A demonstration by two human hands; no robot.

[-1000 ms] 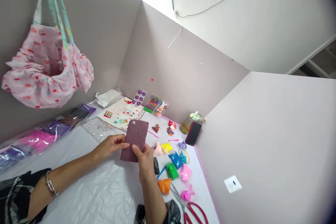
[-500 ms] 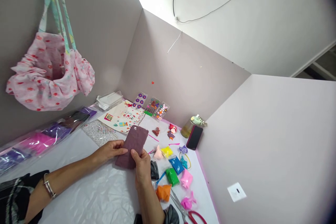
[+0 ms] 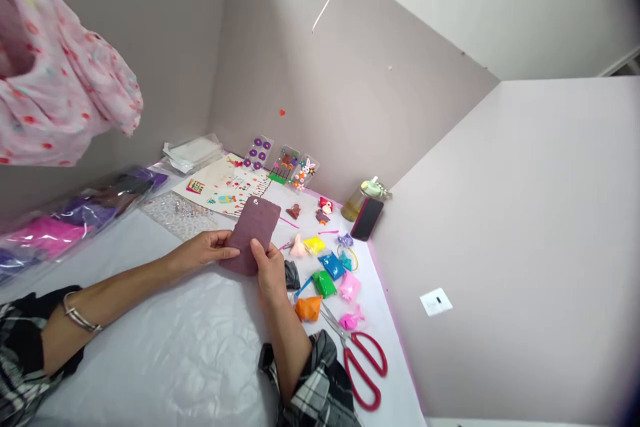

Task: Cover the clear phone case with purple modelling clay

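Note:
Both hands hold what looks like a phone case coated in mauve clay, tilted up above the table, with a small pale spot near its top edge. My left hand pinches its left side between thumb and fingers. On the lower right, my right hand grips it, thumb pressed on the front face and fingers behind. Just right of that hand lie a black clay packet, an orange packet and a green packet. Red-handled scissors rest beside my right forearm.
Blue, yellow and pink packets lie at the right. A phone leans on a jar there. Decorated clear cases stand behind a sticker sheet. Bagged clay lines the left wall; a pink cloth bag hangs above.
My view has tipped downward, so everything sits higher in the picture and the scissors' handles show fully. Both hands keep their hold on the mauve case, with little visible shift.

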